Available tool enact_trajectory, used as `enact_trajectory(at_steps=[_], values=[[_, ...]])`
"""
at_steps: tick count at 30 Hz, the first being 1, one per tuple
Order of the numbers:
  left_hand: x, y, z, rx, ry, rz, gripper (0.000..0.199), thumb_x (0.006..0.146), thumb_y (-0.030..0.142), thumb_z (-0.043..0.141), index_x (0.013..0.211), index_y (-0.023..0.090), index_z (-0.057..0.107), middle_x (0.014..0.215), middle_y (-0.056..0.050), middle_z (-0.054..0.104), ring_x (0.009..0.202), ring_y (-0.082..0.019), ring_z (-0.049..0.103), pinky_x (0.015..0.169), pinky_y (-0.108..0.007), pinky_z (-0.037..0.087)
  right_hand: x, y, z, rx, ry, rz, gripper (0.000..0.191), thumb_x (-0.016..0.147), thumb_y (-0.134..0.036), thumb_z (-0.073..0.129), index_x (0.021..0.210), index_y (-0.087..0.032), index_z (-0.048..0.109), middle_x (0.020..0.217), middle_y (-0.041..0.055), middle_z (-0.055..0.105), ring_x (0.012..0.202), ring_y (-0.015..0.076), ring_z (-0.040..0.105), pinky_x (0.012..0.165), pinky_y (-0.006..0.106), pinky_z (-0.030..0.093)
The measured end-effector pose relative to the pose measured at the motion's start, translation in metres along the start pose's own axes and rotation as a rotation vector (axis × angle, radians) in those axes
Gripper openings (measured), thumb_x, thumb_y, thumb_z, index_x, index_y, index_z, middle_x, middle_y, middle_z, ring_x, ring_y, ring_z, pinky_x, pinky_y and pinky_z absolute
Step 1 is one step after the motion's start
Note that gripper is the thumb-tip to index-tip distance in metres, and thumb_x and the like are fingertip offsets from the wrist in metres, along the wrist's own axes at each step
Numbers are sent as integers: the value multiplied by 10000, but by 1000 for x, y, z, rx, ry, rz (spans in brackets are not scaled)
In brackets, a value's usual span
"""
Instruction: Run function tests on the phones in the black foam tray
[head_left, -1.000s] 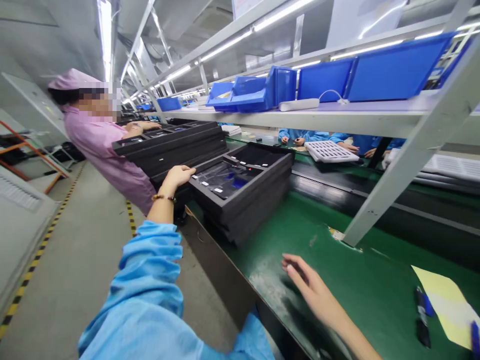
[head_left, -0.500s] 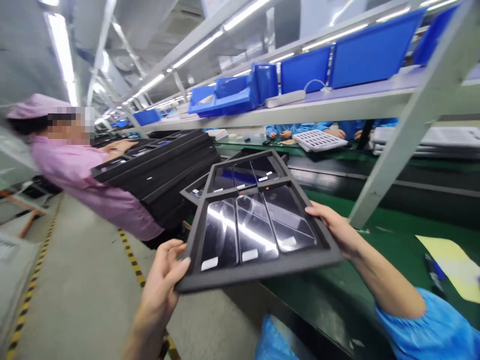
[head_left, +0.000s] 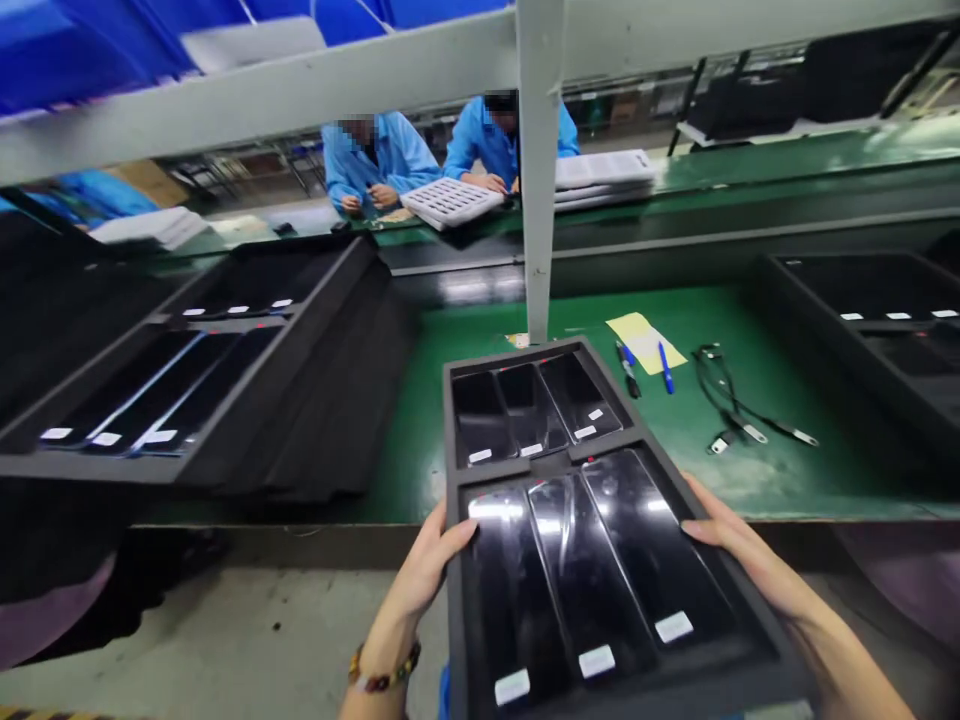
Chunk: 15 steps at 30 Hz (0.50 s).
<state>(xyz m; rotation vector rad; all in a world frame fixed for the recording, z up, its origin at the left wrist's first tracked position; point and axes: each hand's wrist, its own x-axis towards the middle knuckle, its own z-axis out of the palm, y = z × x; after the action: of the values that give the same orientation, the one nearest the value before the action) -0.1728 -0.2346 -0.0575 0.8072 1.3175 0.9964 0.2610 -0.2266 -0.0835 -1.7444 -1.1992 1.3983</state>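
In front of me, over the near edge of the green table point(head_left: 420, 430): one dark grey tray point(head_left: 502, 469), tilted, near end cut off by the frame. Both my hands grip it, left hand point(head_left: 420, 565) on the left rim, right hand point(head_left: 757, 555) on the right, thumbs over the top. Rectangular, raised rim, crossbar splitting it in two, small red marks by the bar. Six glossy black panels point(head_left: 555, 560) inside, three per section, side by side; white labels point(head_left: 597, 661) near their lower ends, light streaks on the near three.

Other containers: stack of black trays point(head_left: 307, 400) at left, top one also two sections, dark panels, three white labels showing in each. Black tray point(head_left: 795, 300) at right, partly out of frame, three labels visible, rest too dark. White slotted tray point(head_left: 454, 203) across the table, contents unclear. Blue bins point(head_left: 90, 50) top left, cropped, insides hidden.
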Motion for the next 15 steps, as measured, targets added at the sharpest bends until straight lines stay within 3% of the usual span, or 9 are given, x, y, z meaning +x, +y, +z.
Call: enact_trajectory(at_steps=[3,5,7,9,11,13,15], values=[[35,-11,26,107,-134,69,684,872,618,827,1392,180,750,1383,-138,767,1294,-368,717,1171,-473,551,-2,3,-7,-22,81,61,886,812,-739,703,1555,-260,651,1716,52,496,1635,367,411,1361,485,317],[48,-11,42,206,-133,101,778,937,630,760,1561,184,627,1298,-129,790,1134,-317,768,1058,-455,610,1,2,-11,-81,93,-24,856,848,-762,686,1523,-236,675,1622,96,618,1546,370,548,1311,463,430],[55,-7,53,346,-79,157,807,991,601,707,1664,203,507,1244,-110,791,1029,-277,771,1002,-449,627,6,2,-17,-205,116,-99,826,897,-784,635,1515,-237,677,1428,117,761,1326,364,726,1151,454,592],[58,-2,58,534,35,295,703,1003,538,710,1617,224,576,1292,-112,758,1124,-290,738,1081,-483,592,11,4,-23,-404,195,-129,798,889,-835,606,1424,-259,741,1223,116,817,1015,345,806,905,463,670],[61,4,58,696,162,460,525,1006,476,722,1472,236,709,1372,-122,706,1290,-314,666,1195,-513,518,15,4,-31,-581,303,-187,767,858,-885,602,1271,-275,816,1158,124,781,806,295,766,753,460,646],[65,8,56,777,201,552,411,1031,436,701,1391,242,744,1385,-122,682,1341,-302,639,1230,-511,493,21,1,-35,-620,428,-279,741,881,-880,587,1235,-273,821,1183,133,728,788,263,733,739,448,627],[74,12,58,818,176,583,378,1064,404,661,1403,247,715,1391,-119,668,1339,-278,642,1229,-494,505,32,-8,-34,-590,467,-382,691,953,-814,565,1316,-266,777,1217,133,705,922,275,738,835,444,626]])
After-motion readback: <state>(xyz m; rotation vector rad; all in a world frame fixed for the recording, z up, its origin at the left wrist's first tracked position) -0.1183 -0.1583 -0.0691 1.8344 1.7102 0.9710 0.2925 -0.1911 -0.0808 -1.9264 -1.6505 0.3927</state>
